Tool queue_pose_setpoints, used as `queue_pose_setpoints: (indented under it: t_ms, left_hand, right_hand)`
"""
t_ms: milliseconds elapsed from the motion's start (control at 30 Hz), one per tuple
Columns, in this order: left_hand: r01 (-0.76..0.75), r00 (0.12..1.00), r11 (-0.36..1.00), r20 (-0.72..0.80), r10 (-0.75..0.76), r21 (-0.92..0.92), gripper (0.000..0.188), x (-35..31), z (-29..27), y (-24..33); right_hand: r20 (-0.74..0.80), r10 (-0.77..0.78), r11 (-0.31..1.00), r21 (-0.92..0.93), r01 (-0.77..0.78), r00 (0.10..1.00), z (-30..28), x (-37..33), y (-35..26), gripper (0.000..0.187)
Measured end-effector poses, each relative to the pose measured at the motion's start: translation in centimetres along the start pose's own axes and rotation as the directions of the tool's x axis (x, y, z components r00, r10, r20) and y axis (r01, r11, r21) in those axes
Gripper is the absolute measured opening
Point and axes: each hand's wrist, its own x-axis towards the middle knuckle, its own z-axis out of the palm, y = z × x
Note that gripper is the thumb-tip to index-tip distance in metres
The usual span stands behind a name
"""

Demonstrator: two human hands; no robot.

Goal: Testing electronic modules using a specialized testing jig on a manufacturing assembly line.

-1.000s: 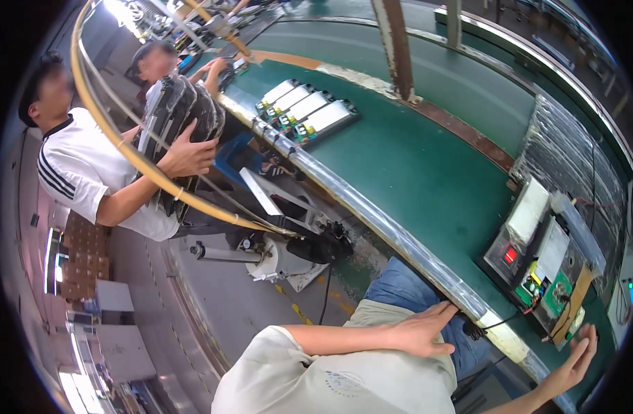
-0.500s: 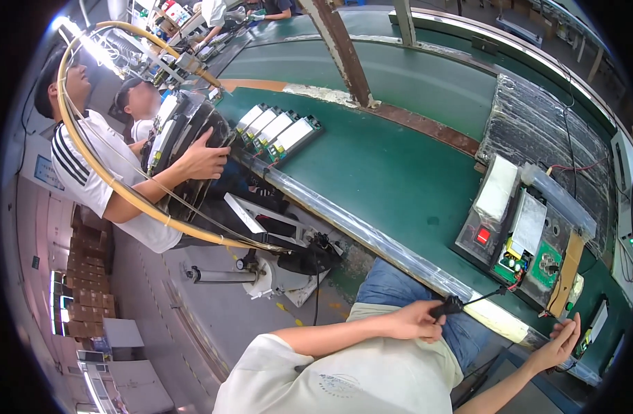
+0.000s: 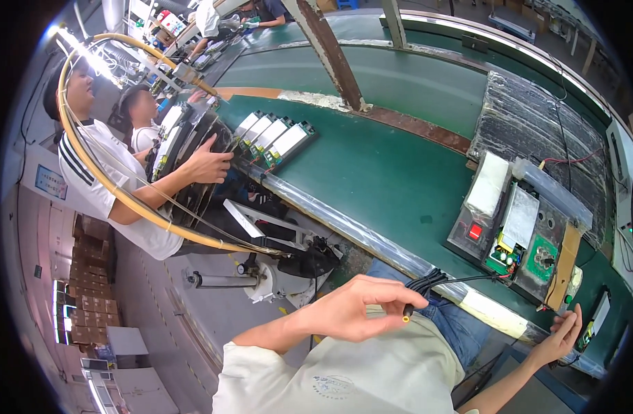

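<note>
Curving across the whole view, one long green desk [image 3: 372, 172] is carrying the work, with one test rig [image 3: 520, 228] sitting on it at the right and four flat grey units [image 3: 275, 138] lying side by side near its left end. Two people are sitting at the left along that desk; the nearer one's hand [image 3: 207, 164] is pressing against a dark upright stack [image 3: 192, 159]. One yellow hose [image 3: 103, 179] is looping around them. Brown boxes [image 3: 85, 276] are standing stacked on the grey floor [image 3: 192, 331] at the far left.

The left hand [image 3: 358, 310] is hovering over the lap, its grip pinching one black cable [image 3: 430, 281] just behind its yellow plug [image 3: 406, 317]; the cable is running off to the rig. The right hand [image 3: 561, 334] is resting at the desk's near edge, fingers spread, grip holding nothing, just beside a small dark gadget [image 3: 596, 317].
</note>
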Motion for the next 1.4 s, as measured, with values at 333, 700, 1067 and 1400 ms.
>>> queue_pose_setpoints:
  t_ms: [333, 700, 1067, 1400]
  left_hand:
    - [-0.13, 0.983, 0.986, -0.114, 0.142, 0.108, 0.029, 8.8, 4.4, 1.0]
    - [0.14, 0.99, 0.981, 0.05, -0.135, -0.131, 0.021, 10.8, 11.2, 0.0]
    - [0.098, 0.995, 0.986, 0.008, -0.098, -0.133, 0.022, 11.5, 16.3, -3.6]
    - [0.073, 0.997, 0.981, -0.008, -0.075, -0.181, 0.021, 12.0, 16.8, -4.0]
  right_hand:
    - [0.063, -0.159, 0.983, -0.077, 0.164, 0.985, 2.5, -2.2, -11.9, 0.021]
    - [0.49, -0.161, 0.948, -0.164, 0.272, 0.857, 5.6, 0.1, -18.5, 0.016]
    - [0.591, 0.06, 0.977, -0.2, 0.075, 0.805, 4.2, -1.5, -15.7, 0.017]
    - [0.696, 0.218, 0.879, 0.165, -0.448, 0.684, 5.4, -2.8, -14.0, 0.024]
